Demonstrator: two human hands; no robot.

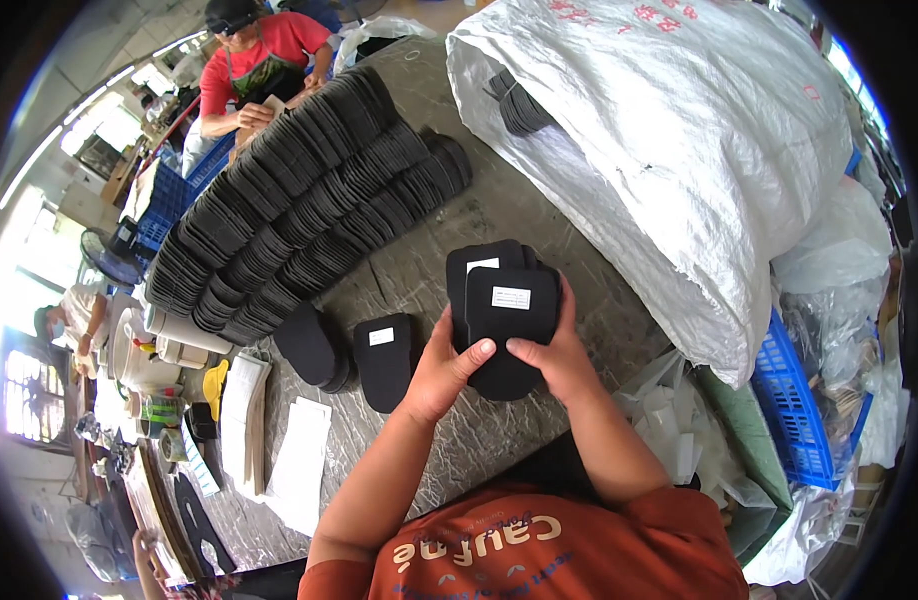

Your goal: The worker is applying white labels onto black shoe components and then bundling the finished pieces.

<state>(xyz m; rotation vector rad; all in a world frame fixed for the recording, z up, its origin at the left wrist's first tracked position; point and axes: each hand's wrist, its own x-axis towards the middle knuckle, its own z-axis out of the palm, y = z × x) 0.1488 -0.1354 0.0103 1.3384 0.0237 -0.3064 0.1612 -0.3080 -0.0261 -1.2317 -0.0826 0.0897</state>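
Note:
Both my hands grip a stack of flat black pads [511, 335] with rounded ends, a small white label on the top one. On the stack's left side is my left hand [441, 368], its thumb pressed on the top pad. My right hand [559, 350] closes round the right side, thumb also on top; most fingers are hidden behind. Another labelled black pad [469, 257] shows at the far edge of the held pads. Just left of my left hand, a labelled black pad [383, 365] lies on the grey table [399, 445], beside a small black stack [314, 348].
Long rows of black pads [289, 205] stand on edge at the far left. A big white woven sack [669, 170] on the right has black pads inside its mouth. White paper sheets [299, 465] lie near left; a blue crate [794, 410] stands right. Across the table a person [259, 75] works.

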